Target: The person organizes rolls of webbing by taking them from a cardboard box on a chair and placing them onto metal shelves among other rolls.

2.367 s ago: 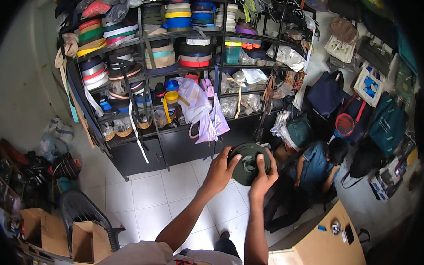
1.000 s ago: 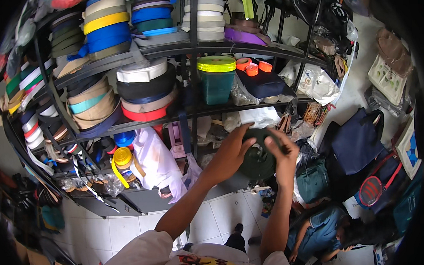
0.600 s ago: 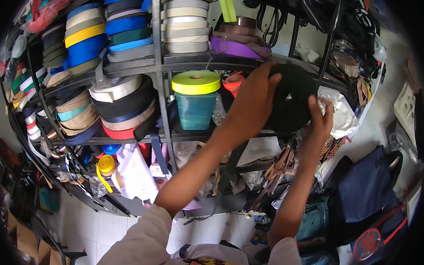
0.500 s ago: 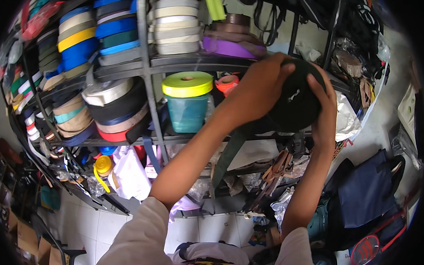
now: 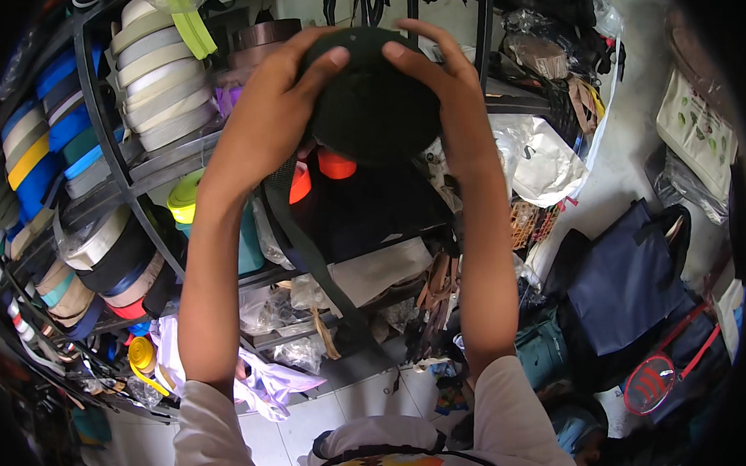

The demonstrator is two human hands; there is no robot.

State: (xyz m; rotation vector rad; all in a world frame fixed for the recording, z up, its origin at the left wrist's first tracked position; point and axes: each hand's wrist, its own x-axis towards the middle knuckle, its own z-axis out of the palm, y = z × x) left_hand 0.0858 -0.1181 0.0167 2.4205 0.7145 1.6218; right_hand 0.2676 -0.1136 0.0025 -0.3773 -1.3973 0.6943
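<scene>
Roll of dark webbing (image 5: pixel 376 108) sits between my two hands, raised in front of the shelf rack (image 5: pixel 517 104). I judge it moderately weighty, firm across the wound edge yet soft in each layer, hardly fragile; the middle coils could slip out if only one side is pinched. Best hold: opposite sides of the rim, thumbs over the near face, fingers supporting behind. My left hand (image 5: pixel 272 112) and right hand (image 5: pixel 457 88) grasp it that way, spread about as wide as the roll; both thumbs press near its upper part, most other fingertips hidden. Loose strap (image 5: pixel 309 257) hangs below my left wrist, probably the roll's free end; the join is out of sight. Just under the roll, orange rolls (image 5: pixel 335 165), partly covered. Leftward, a stack of pale rolls (image 5: pixel 162 80), and lower down a yellow-green roll (image 5: pixel 186 195) over a teal tub (image 5: pixel 249 242). Rightward, a crumpled white package (image 5: pixel 549 165); further out and lower, a navy bag (image 5: pixel 625 280).
</scene>
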